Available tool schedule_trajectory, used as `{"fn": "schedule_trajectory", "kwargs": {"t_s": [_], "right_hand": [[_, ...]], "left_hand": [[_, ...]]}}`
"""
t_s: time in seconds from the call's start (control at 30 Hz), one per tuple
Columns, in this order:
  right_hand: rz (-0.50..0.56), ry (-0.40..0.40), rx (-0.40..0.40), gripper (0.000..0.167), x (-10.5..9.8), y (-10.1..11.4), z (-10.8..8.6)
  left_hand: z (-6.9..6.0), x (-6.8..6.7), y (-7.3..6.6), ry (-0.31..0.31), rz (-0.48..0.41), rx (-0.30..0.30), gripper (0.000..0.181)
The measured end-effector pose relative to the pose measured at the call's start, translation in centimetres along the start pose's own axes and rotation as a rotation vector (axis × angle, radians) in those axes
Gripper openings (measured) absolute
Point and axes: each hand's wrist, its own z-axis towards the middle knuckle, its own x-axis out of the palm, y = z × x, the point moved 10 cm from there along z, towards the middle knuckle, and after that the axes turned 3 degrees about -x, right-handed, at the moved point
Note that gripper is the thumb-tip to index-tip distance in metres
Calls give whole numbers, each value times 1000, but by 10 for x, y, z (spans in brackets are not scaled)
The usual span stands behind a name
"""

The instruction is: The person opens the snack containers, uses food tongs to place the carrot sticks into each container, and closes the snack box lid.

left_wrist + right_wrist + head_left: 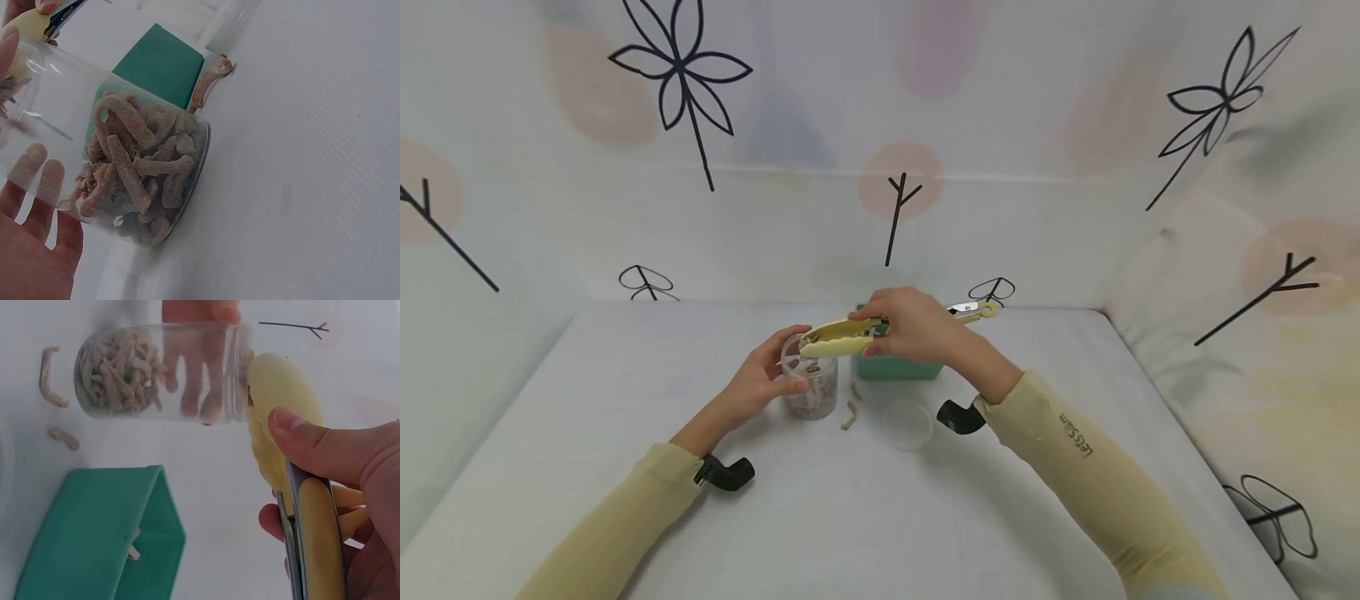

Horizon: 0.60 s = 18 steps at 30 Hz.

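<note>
My left hand (747,388) grips a clear jar (815,402) around its upper side. Brownish dried strips (140,165) fill the lower part of the jar in the left wrist view. In my right hand (921,327) is a pair of yellow-and-metal tongs (838,345) with broad scoop-shaped ends. Those ends sit at the jar's mouth, and some strips show between them and inside the rim. How far the tips reach into the jar is hard to tell.
Behind the jar to the right stands an open green box (898,369), with a strip piece (133,552) inside. Two loose strips (849,416) lie beside the jar on the white table (850,517). A round clear lid (907,426) lies right of them.
</note>
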Motion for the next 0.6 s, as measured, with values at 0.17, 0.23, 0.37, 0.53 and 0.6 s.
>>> {"fn": "schedule_trajectory", "kwargs": {"t_s": [0.17,0.23,0.37,0.53,0.6], "right_hand": [[-13,13,1,58,2,0,1],[-14,20,-1,60,3,1,1],[-8,33,7,64,3,0,1],[18,24,63,69,-2,-9,-1],[28,13,92,71,-5,-16,-4]], "left_hand": [[0,0,1,2,7,5,77],[0,-1,2,1,6,-1,77],[-1,-1,3,-3,3,-11,77],[0,-2,4,-6,18,-3,75],[1,-1,3,-2,21,12,74]]}}
